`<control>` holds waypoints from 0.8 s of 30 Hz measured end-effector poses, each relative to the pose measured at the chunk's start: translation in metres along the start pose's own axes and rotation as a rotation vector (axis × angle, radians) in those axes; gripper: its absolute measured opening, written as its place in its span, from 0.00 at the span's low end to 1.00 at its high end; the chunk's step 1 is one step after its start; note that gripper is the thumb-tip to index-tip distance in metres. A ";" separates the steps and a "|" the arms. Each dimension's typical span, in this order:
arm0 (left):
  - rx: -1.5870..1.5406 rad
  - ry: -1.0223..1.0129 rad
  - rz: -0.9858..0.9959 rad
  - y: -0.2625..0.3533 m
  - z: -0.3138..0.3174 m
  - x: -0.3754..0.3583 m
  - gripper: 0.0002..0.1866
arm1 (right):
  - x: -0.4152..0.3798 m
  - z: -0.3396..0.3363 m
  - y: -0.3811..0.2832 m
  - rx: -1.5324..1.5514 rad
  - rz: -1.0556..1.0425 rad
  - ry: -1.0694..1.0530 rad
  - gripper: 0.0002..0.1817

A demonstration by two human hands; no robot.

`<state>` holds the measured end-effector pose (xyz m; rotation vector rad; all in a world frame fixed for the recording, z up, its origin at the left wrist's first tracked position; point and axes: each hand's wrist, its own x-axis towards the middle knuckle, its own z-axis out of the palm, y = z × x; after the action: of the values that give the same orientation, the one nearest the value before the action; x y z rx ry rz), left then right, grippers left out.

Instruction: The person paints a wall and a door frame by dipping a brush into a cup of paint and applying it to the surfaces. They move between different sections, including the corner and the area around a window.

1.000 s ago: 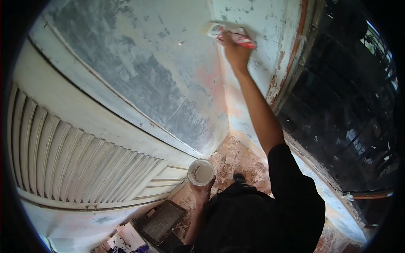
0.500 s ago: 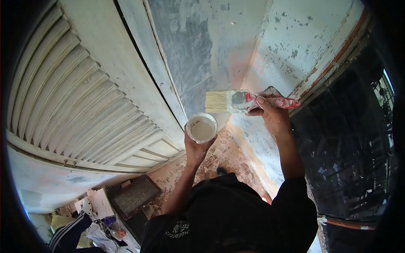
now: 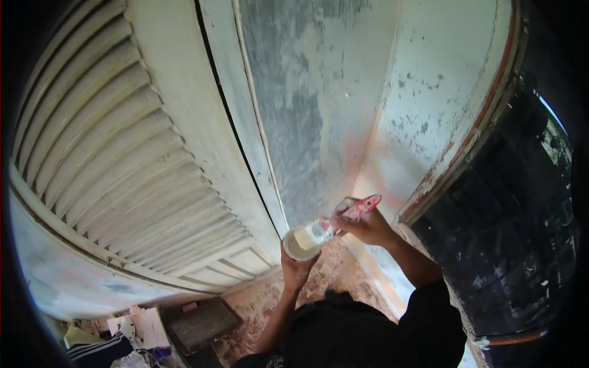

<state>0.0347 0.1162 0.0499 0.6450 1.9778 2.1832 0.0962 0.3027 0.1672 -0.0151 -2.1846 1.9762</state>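
My left hand [image 3: 297, 270] is wrapped round a small round tub [image 3: 293, 254] that holds pale paint, its mouth facing up. In my right hand [image 3: 363, 227] is a wide paintbrush [image 3: 322, 229] with a red, paint-smeared handle sticking out past my fingers. The light bristles [image 3: 304, 238] are at the tub's mouth, dipping over the rim; how deep they reach cannot be made out. Both hands are close together in front of the corner of the wall.
A louvred door [image 3: 135, 165] fills the left. Ahead are a patchy grey wall [image 3: 294, 110] and a flaking pale wall [image 3: 429, 104]. A dark panel [image 3: 509, 233] stands at right. A dark flat box [image 3: 202, 324], clothes and clutter [image 3: 132, 343] lie lower left on the stained floor.
My right hand has brought the paintbrush down and left, from above the tub to its mouth. The view has tilted upward, so more wall shows. My left hand still holds the tub.
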 end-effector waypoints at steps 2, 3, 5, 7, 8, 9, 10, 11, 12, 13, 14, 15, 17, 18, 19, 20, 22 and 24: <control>-0.015 -0.006 -0.002 -0.001 -0.003 0.000 0.39 | 0.004 0.003 0.002 -0.033 -0.008 -0.029 0.09; 0.012 -0.004 0.019 -0.002 -0.005 -0.001 0.38 | 0.006 0.004 0.002 -0.055 -0.021 -0.039 0.09; 0.035 0.004 0.038 -0.001 -0.009 0.002 0.38 | 0.008 0.009 -0.001 -0.047 -0.027 -0.015 0.08; 0.024 0.015 0.031 0.000 -0.011 0.001 0.38 | 0.011 0.009 -0.002 -0.006 -0.032 0.051 0.08; 0.021 0.016 0.053 -0.006 -0.012 0.006 0.38 | 0.011 0.009 -0.002 0.018 -0.024 0.083 0.07; 0.021 0.018 0.057 -0.016 -0.014 0.012 0.38 | 0.012 0.009 0.004 0.141 0.026 0.165 0.07; 0.025 0.023 0.032 -0.023 -0.018 0.004 0.38 | 0.013 0.007 0.007 0.175 0.078 0.217 0.07; -0.016 0.018 0.010 -0.018 -0.019 -0.002 0.38 | 0.012 0.007 0.013 0.266 0.053 0.275 0.10; -0.062 0.016 0.003 -0.011 -0.018 0.004 0.37 | 0.014 0.009 0.006 0.236 0.059 0.291 0.10; -0.029 0.036 0.047 -0.006 -0.017 0.005 0.37 | 0.013 0.008 0.008 0.287 0.043 0.319 0.10; 0.007 0.052 0.091 -0.003 -0.017 0.004 0.36 | 0.012 0.008 0.013 0.341 0.030 0.362 0.09; -0.015 0.032 0.080 -0.004 -0.019 0.005 0.36 | 0.010 0.008 0.011 0.406 0.026 0.365 0.10; -0.042 -0.001 0.035 -0.006 -0.022 0.004 0.37 | 0.002 0.008 0.020 0.534 0.025 0.383 0.12; -0.030 0.005 0.032 -0.008 -0.023 0.003 0.38 | -0.003 0.006 0.027 0.596 0.022 0.400 0.14; -0.020 -0.005 0.003 -0.005 -0.025 0.001 0.38 | -0.008 0.002 0.033 0.655 0.002 0.425 0.15; -0.013 -0.021 -0.017 -0.002 -0.027 0.002 0.38 | -0.014 0.001 0.036 0.757 0.008 0.472 0.17; -0.002 -0.030 -0.029 -0.004 -0.031 0.002 0.38 | -0.028 0.006 0.047 0.965 -0.016 0.576 0.20; 0.052 -0.061 -0.077 -0.005 -0.041 -0.007 0.38 | -0.048 0.001 0.092 1.055 0.043 0.785 0.25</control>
<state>0.0240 0.0772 0.0412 0.6233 2.0001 2.0500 0.1315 0.3054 0.0693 -0.5594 -0.5765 2.3220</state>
